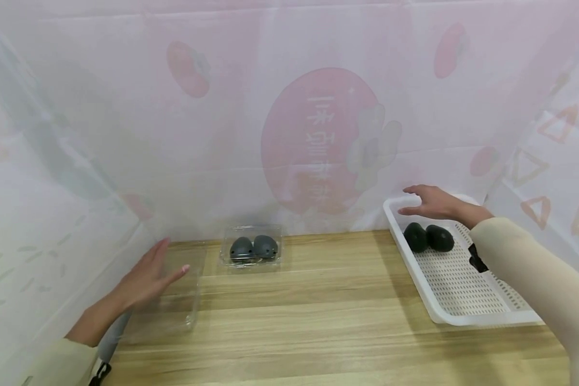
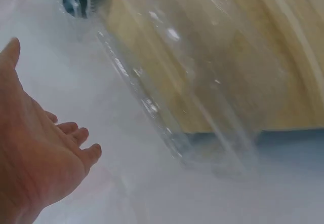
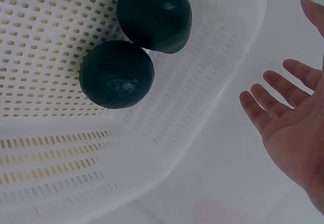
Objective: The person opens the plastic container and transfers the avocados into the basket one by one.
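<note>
My right hand hovers over the far end of a white perforated basket, its fingers spread and holding nothing. Below it, two dark green avocados lie against each other in the basket; the right wrist view shows both avocados close up, apart from the hand. On the left, my left hand is held with thumb and fingers apart, above or beside an empty clear plastic container. Whether it touches that container cannot be told from the head view; in the left wrist view the container stands apart from the fingers.
A clear plastic box with two dark avocados in it stands at the back of the wooden table. A pale printed curtain rises behind the table and along both sides.
</note>
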Demonstrator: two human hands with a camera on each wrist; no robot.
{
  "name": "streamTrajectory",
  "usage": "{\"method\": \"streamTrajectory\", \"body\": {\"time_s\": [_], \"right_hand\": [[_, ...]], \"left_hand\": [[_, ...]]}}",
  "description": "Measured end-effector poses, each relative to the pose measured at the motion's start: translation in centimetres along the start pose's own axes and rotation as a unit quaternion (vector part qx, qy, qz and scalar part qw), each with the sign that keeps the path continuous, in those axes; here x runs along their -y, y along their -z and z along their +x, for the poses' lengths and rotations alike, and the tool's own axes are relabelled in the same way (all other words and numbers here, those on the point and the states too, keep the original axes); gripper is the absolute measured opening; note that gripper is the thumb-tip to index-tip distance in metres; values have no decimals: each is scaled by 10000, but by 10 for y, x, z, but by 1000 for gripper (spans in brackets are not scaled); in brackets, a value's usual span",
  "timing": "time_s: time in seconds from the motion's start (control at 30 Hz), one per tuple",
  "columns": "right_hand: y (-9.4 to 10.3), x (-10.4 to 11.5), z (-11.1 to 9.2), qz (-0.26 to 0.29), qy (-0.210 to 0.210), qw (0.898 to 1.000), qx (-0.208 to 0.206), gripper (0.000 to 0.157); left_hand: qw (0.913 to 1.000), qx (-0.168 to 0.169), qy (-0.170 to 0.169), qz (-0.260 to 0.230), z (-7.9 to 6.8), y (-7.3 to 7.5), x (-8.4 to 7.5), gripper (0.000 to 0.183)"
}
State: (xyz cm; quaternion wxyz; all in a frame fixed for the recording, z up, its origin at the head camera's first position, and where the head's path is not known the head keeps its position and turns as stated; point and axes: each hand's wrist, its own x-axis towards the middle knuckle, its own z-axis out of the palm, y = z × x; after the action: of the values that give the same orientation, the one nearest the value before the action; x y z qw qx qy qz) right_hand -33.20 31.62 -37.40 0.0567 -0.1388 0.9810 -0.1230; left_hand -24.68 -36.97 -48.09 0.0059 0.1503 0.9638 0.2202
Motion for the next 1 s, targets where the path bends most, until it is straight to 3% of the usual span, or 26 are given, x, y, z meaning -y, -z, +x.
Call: {"method": "streamTrajectory", "body": {"time_s": [0.2,0.37,0.6,0.77,1.0], "right_hand": [[-2,10,8,-93,157,9998,-84,76],[-4,22,13,-114,321,9994,-62,76],[-9,38,21,-195,521,9984,-81,75],[-14,53,26,-121,625,9980,-29,72],[-25,75,32,8,912,9957,170,72]], "left_hand": [[9986,100,51,-522,13,2,-17,97],[9956,221,335,-849,22,5,-33,97],[9831,460,760,-1601,39,2,-51,100],[9782,584,872,-1792,47,0,-61,101],[9457,979,1130,-2885,59,-3,-72,105]]}}
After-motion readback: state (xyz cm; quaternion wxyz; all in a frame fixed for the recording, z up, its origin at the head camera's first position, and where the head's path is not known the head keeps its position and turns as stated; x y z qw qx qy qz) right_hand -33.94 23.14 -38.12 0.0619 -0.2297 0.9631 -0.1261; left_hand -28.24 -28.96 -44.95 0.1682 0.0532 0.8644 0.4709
